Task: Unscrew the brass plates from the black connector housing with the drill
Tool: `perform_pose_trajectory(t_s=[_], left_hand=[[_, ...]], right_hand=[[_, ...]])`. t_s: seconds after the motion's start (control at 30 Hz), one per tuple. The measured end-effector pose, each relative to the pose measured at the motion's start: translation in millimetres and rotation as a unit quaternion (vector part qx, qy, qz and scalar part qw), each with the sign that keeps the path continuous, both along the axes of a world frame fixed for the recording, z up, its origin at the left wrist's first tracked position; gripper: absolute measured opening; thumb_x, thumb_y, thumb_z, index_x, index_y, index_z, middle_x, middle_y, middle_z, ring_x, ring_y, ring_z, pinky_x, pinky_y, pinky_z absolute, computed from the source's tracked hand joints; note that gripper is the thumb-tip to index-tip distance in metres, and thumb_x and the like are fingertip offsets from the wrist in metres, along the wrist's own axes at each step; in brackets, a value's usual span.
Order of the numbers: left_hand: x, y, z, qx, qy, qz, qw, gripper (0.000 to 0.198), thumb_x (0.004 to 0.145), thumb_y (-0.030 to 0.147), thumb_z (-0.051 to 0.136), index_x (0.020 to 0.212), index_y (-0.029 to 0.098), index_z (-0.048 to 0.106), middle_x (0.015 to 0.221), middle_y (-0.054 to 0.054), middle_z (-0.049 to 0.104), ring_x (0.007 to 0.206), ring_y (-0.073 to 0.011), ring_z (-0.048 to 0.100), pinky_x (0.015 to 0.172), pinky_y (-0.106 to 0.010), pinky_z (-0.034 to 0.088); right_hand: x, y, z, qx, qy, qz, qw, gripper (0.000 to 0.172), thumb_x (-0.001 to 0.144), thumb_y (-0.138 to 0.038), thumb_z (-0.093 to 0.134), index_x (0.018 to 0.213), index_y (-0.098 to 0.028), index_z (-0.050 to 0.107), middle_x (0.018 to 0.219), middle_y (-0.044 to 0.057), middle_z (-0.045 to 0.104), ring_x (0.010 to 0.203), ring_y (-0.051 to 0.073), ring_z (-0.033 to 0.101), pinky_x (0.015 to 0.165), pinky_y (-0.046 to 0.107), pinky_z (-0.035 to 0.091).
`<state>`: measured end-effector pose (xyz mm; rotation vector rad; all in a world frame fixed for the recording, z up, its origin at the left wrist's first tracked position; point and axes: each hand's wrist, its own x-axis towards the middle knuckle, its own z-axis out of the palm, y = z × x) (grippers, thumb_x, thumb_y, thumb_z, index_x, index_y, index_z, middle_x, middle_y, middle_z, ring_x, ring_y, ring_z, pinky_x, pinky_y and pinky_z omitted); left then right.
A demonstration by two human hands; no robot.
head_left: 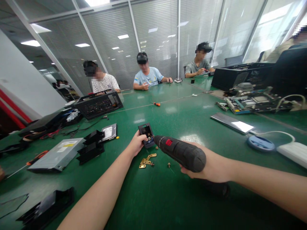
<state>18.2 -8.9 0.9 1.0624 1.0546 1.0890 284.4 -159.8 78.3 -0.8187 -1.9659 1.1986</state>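
Note:
My left hand [138, 142] is closed around the near left side of a small black box-shaped part [146, 131], its thumb over the open face. Brass-coloured pieces show inside that part. In my right hand [203, 163] is a black cordless drill [179, 151] with a red mark on top. The drill's front end points left at the black part; whether its bit touches anything inside I cannot tell. Just below lie several brass plates [146, 160] with holes. A small screw [169, 165] is on the table nearer the drill, and another sits close to the black part.
On the green table [144, 198], a metal drive [57, 155], black brackets [90, 148] and a hard drive [109, 131] lie left. A phone [231, 123], a blue round case [261, 143] and circuit boards [251, 99] are right. An orange screwdriver [156, 104] lies ahead. Several people sit beyond.

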Motion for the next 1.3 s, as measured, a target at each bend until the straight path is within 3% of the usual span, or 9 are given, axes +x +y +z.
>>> perform_pose_trajectory(t_s=[0.23,0.53,0.63,0.83,1.07,1.3], left_hand=[[2,2,-6.7,0.022,0.012,0.036,0.999,0.049,0.051,0.016,0.06,0.1,0.017,0.062,0.082,-0.005,0.073,0.078,-0.0228,0.068,0.069,-0.033,0.053],[0,1,-5.3,0.01,0.005,0.033,0.999,0.047,0.051,0.016,0.059,0.097,0.017,0.063,0.081,-0.005,0.072,0.079,-0.0258,0.071,0.071,-0.036,0.056],[0,-1,-2.4,0.003,-0.001,0.017,1.0,0.048,0.05,0.016,0.06,0.098,0.016,0.064,0.085,-0.008,0.075,0.08,-0.0275,0.072,0.072,-0.038,0.057],[-3,-2,1.2,0.003,-0.002,-0.006,1.0,0.05,0.052,0.014,0.06,0.102,0.015,0.065,0.089,-0.01,0.078,0.081,-0.0265,0.074,0.076,-0.039,0.059],[-3,1,-1.6,-0.003,-0.008,0.001,1.0,0.049,0.052,0.014,0.06,0.101,0.015,0.063,0.085,-0.009,0.077,0.078,-0.0248,0.073,0.072,-0.036,0.059],[-3,2,-1.8,0.0,-0.004,-0.001,1.0,0.047,0.053,0.014,0.059,0.1,0.015,0.063,0.08,-0.006,0.075,0.073,-0.0225,0.071,0.066,-0.033,0.057]], right_hand=[[-3,1,1.7,0.002,-0.007,-0.011,1.0,0.071,0.07,-0.013,0.073,0.14,-0.016,0.058,0.098,0.004,0.07,0.082,0.02,0.064,0.075,0.031,0.055],[-6,-3,7.0,-0.044,0.021,0.005,0.999,0.057,0.07,-0.009,0.066,0.126,-0.015,0.059,0.078,-0.004,0.061,0.068,0.014,0.059,0.061,0.025,0.049],[-6,-3,8.9,-0.052,0.025,0.004,0.998,0.051,0.069,-0.01,0.066,0.12,-0.015,0.06,0.077,-0.004,0.061,0.067,0.014,0.058,0.061,0.026,0.049],[-7,-2,12.0,-0.062,0.037,0.005,0.997,0.059,0.065,-0.01,0.069,0.123,-0.017,0.059,0.075,-0.005,0.061,0.067,0.015,0.059,0.063,0.027,0.049],[-4,2,5.2,-0.074,0.03,0.01,0.997,0.05,0.07,-0.011,0.069,0.118,-0.018,0.058,0.077,-0.004,0.06,0.06,0.013,0.057,0.054,0.025,0.045],[-2,3,-1.6,-0.102,0.026,0.01,0.994,0.068,0.071,-0.013,0.078,0.135,-0.019,0.057,0.088,0.0,0.066,0.07,0.015,0.062,0.061,0.026,0.05]])
